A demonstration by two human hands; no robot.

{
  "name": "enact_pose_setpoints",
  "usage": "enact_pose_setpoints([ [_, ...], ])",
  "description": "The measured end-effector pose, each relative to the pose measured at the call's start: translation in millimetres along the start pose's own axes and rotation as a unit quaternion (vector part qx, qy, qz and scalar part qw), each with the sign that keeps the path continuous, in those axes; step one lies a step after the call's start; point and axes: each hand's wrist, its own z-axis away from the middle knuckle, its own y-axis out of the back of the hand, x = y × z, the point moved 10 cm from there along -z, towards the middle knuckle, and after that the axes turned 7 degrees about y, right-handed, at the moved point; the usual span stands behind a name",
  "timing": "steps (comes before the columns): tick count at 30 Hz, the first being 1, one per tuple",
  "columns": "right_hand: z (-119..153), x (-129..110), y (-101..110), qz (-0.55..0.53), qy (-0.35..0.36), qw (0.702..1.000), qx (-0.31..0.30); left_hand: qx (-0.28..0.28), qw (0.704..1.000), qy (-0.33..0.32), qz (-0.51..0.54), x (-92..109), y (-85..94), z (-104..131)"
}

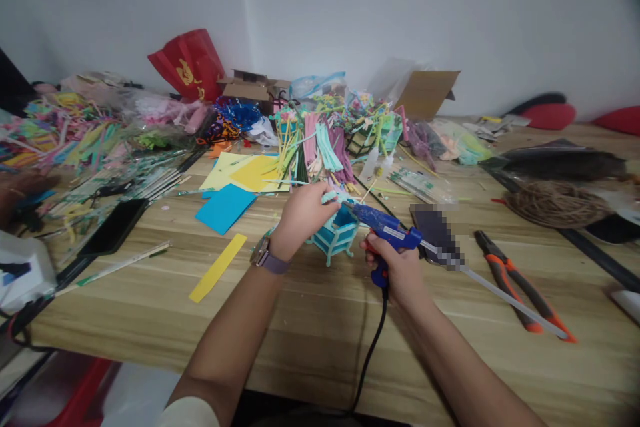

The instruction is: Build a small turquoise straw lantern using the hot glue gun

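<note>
Glue gun [376,219] clamped in right hand [403,268]; 1 mint piece [329,197] pinched by left hand [306,215]. Turquoise holder [336,240] judged light, fragile; best gripped low.

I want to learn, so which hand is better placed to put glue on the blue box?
Probably the right hand: it holds the glue gun, tip close to the box. The left hand, by the box's top, holds no gun.

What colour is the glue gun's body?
Blue; the glue gun shows best in the head view.
</note>
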Motion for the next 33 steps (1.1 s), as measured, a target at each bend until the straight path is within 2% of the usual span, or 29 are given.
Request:
enact_pose_setpoints([
  [33,1.1,-3.4,5.7,0.025,0.011,0.999,0.032,-0.009,1.0,0.016,0.013,-0.7,-2.5,1.9],
])
